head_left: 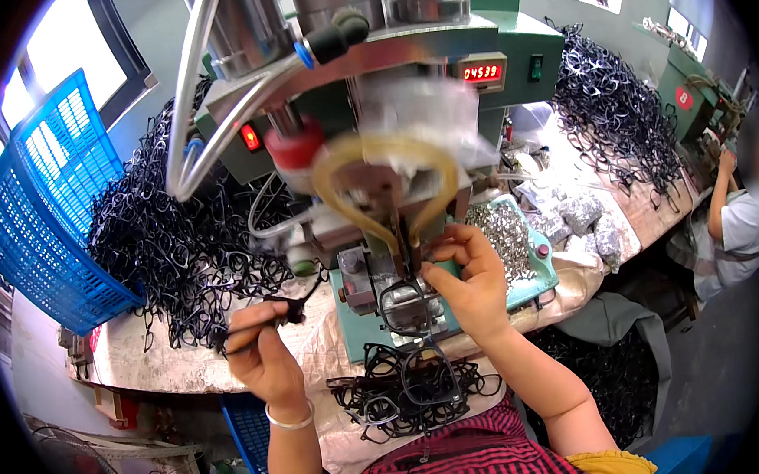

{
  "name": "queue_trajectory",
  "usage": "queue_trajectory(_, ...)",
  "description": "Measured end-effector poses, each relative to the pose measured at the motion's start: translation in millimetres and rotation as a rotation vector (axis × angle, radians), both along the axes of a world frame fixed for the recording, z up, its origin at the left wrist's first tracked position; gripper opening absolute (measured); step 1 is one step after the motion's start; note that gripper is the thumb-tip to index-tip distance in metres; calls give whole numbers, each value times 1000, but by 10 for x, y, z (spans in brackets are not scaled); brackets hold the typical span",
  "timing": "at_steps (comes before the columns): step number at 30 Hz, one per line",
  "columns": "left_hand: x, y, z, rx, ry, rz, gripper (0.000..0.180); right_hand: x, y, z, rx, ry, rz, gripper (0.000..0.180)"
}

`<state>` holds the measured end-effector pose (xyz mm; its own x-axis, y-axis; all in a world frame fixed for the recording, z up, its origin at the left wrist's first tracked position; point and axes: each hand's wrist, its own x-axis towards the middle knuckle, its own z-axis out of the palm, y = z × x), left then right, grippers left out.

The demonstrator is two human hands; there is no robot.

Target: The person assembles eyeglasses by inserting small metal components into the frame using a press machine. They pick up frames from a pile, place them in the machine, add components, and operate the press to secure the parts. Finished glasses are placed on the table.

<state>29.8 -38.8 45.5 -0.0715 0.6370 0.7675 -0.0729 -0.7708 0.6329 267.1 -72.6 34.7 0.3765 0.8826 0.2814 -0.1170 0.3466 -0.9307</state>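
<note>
My right hand [473,279] pinches a black eyeglass frame [405,298] that lies on the metal fixture [358,277] under the green press machine [387,71]. The fingers sit right beside the machine's vertical tool and its yellow tube loop [335,192]. My left hand [261,353] is lower left over the bench, closed on another black eyeglass frame [282,313] that it holds by one end. A heap of black frames [406,392] lies at the bench's front edge, just below the fixture and close to my lap.
A large pile of black frames [180,240] covers the bench at left, beside a blue plastic crate [43,205]. Small silver parts [505,234] fill a tray at right. More black frames [606,106] are piled far right, where another person [739,224] works.
</note>
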Motion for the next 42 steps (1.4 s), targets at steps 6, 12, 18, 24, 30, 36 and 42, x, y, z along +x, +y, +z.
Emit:
queue_trajectory(6, 326, 6, 702, 25, 184, -2, 7, -169, -75, 220, -46, 216, 148, 43)
queue_trajectory(12, 364, -194, 425, 86, 393, -159, 17, 178, -281, 279, -61, -362, 11, 48)
queue_trajectory(18, 529, -111, 107, 463, 648, -254, 26, 1056, -191, -623, -235, -1106, -502, 19)
queue_trajectory(24, 522, -76, 149, 465, 628, -288, 26, 870, -116, -530, 41, -1220, -432, 10)
queue_trajectory(30, 44, -650, -162, 396, 768, 221, 37, 906, 16, -471, 88, -1254, -445, 12)
queue_trajectory(36, -1406, -120, -67, 4, 957, 833, 10, 975, -265, -731, -136, -62, -501, 12)
queue_trajectory(42, -1848, 605, -513, -274, 1655, 1037, 12, 557, 190, -490, -26, -23, -363, 12)
